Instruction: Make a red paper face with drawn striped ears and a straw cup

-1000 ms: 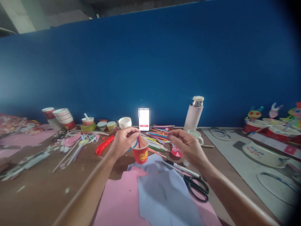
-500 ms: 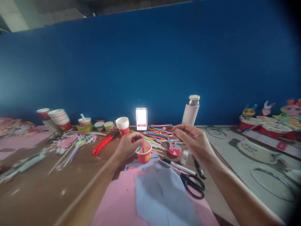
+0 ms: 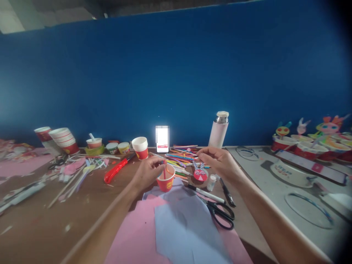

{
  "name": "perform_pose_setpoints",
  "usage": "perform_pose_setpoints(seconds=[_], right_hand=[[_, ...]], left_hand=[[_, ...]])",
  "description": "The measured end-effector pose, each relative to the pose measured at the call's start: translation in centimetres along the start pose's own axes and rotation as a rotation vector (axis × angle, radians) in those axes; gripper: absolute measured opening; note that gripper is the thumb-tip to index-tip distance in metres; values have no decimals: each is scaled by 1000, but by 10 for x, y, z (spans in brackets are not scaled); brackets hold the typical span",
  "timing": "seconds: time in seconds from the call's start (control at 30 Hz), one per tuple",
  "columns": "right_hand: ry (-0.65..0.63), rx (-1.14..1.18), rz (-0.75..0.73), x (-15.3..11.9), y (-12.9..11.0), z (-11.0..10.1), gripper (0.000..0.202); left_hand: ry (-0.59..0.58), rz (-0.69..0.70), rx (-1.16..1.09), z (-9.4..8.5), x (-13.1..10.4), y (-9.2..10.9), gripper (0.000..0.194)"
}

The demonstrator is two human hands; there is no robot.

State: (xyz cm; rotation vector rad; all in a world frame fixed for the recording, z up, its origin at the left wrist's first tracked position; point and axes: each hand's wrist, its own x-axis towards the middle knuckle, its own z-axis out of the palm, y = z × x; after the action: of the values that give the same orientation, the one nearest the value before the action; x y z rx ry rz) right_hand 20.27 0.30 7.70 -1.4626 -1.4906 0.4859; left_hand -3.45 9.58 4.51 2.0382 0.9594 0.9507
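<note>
My left hand (image 3: pixel 150 171) is closed in a pinch at the rim of a red paper cup (image 3: pixel 165 184). Its fingertips hold a thin red strip (image 3: pixel 164 171) that reaches down into the cup; an orange strip curves inside. The fingers of my right hand (image 3: pixel 218 162) are pressed together above the back right of the cup, and whatever they hold is too small to make out. Below that hand lies a red rabbit-like face (image 3: pixel 200 175) with patterned ears. Beside it stands a small clear bottle (image 3: pixel 211 182). Behind the cup is a pile of coloured sticks (image 3: pixel 180 157).
Black-handled scissors (image 3: pixel 222 215), a white marker (image 3: pixel 207 193) and a black pen (image 3: pixel 227 193) lie by blue paper (image 3: pixel 187 227) over pink paper. A red cutter (image 3: pixel 117 171), stacked cups (image 3: pixel 140 147), a lit phone (image 3: pixel 162 139) and a flask (image 3: pixel 219 130) stand around.
The view has swung slightly right, so things sit further left. My left hand stays pinched at the cup, and my right hand keeps its pinch at nearly the same spot.
</note>
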Motion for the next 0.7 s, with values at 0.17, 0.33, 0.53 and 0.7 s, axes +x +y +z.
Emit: perform_pose_setpoints(seconds=[0.17, 0.33, 0.53, 0.7], right_hand=[[-65, -340, -83, 4, 14, -1, 34], [-173, -698, -129, 4, 17, 8, 21], [-309, -975, -127, -1, 28, 29, 14], [-336, -1087, -89, -5, 41, 38, 23]], left_hand=[[-21, 36, 14, 0, -2, 1, 18], [-21, 65, 41, 4, -2, -2, 19], [-17, 74, 89, 3, -3, 1, 19], [-11, 78, 99, 1, -4, 6, 20]])
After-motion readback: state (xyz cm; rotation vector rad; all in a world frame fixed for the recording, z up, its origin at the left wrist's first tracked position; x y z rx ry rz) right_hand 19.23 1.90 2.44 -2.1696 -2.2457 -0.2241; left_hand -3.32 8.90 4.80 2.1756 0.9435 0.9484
